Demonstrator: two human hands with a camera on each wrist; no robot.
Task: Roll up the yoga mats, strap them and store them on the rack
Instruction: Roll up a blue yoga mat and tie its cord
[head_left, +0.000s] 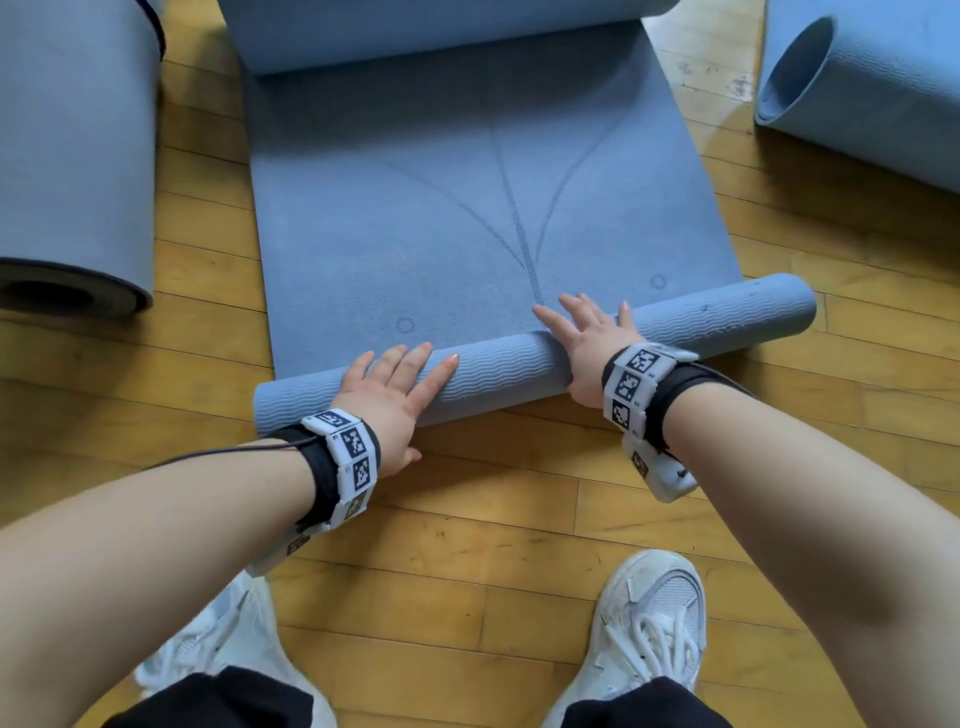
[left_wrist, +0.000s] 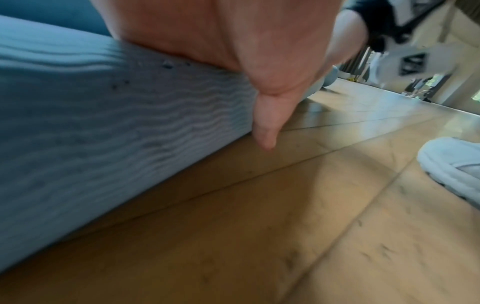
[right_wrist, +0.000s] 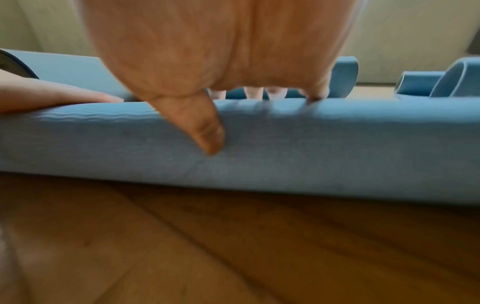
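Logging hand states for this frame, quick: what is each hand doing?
Left hand: open, fingers straight, pressing on the mat roll.
Right hand: open, fingers spread, pressing on the same roll.

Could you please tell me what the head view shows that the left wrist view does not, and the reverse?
Only the head view shows the mat's flat printed stretch, the rolled mats at left and right, the left hand's straight fingers and the right hand whole. Only the left wrist view shows the left thumb behind the roll, pointing at the floor. Both show the wavy-textured roll, wooden floor and a white shoe.
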